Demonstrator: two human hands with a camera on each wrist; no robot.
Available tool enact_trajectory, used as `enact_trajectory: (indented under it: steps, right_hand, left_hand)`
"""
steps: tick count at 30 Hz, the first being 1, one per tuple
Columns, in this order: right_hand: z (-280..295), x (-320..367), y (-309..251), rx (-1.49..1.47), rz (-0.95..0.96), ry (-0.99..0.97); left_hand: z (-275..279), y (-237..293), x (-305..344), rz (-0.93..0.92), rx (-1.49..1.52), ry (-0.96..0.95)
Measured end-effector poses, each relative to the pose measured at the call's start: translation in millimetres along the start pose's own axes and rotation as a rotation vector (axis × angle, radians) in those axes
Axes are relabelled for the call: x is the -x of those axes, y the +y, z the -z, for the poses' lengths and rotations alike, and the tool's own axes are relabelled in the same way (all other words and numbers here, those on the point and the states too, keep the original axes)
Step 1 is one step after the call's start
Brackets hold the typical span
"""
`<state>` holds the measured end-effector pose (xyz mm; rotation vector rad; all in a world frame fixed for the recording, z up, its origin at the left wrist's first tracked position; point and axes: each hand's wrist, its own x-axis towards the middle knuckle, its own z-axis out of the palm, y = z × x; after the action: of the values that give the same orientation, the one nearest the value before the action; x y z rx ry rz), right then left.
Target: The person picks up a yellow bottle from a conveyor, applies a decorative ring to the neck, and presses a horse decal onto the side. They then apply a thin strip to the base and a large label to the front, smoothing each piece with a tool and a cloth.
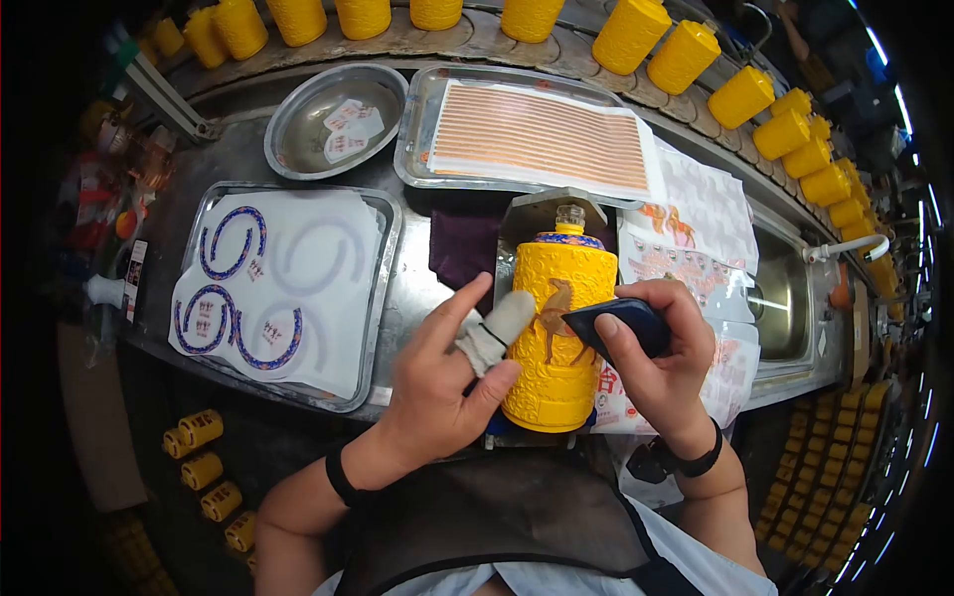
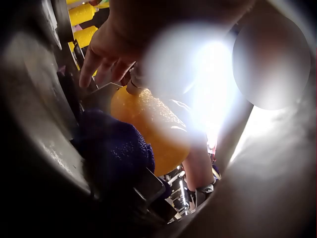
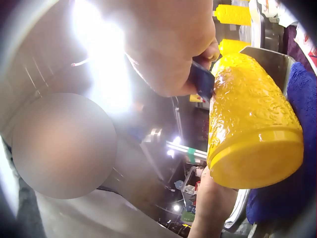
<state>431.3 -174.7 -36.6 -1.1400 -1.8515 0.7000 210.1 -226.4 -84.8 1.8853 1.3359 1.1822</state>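
Note:
A yellow embossed bottle [image 1: 566, 397] with a clear glass neck rests on a metal stand [image 1: 527, 221] padded with blue cloth [image 3: 270, 198]. On its side is a brown horse decal [image 1: 553, 333]. My right hand [image 1: 668, 353] pinches a dark blue scraper [image 1: 636, 328] between thumb and fingers, its pointed edge at the horse. From the other side, my left hand [image 1: 437, 382] reaches over the bottle with fingers extended. One finger wears a white cloth cover [image 1: 509, 318], its tip right beside the horse's head. Glare covers part of the left wrist view.
On the left lies a tray [image 1: 383, 298] with blue patterned decal sheets. Behind are a metal bowl [image 1: 288, 114] with paper pieces and a tray [image 1: 412, 149] of striped sheets. Printed sheets [image 1: 696, 263] lie right, beside a sink [image 1: 780, 318]. Yellow bottles [image 1: 631, 35] line the conveyor behind.

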Motion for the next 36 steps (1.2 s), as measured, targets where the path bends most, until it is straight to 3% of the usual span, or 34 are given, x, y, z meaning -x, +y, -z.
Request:
enact_trajectory:
  steps: [3,7,10,13,15,19,23,27,29,34,36]
  right_hand:
    - [0,0,0,0.003,0.002,-0.006]
    - [0,-3,-3,0.004,-0.014,-0.008]
    - [-2,-14,-10,0.008,0.131,-0.101]
    - [-7,-39,-10,0.195,0.34,-0.077]
    - [0,-53,-5,0.298,0.33,-0.069]
    - [6,-41,-4,0.189,0.566,-0.229]
    - [23,-5,5,0.101,0.594,-0.348]
    - [33,16,1,-0.075,0.29,-0.311]
    - [26,20,-4,-0.094,0.073,-0.078]
    - [-5,23,3,-0.105,-0.101,0.14]
    - [1,32,20,-0.194,-0.335,0.206]
  left_hand:
    - [-1,2,3,0.006,-0.044,-0.123]
    - [0,-1,9,-0.01,-0.118,-0.119]
    - [1,0,8,0.007,-0.111,-0.116]
    - [-3,3,6,0.011,-0.035,-0.081]
    - [-4,4,4,0.001,-0.029,-0.053]
    - [-4,5,2,0.003,-0.009,-0.033]
    - [-4,5,4,-0.006,-0.019,-0.094]
    - [-8,5,3,-0.059,-0.044,-0.148]
    - [-10,7,3,-0.058,-0.038,-0.134]
    - [-14,9,10,0.01,0.002,-0.134]
    - [-12,9,8,-0.006,-0.029,-0.141]
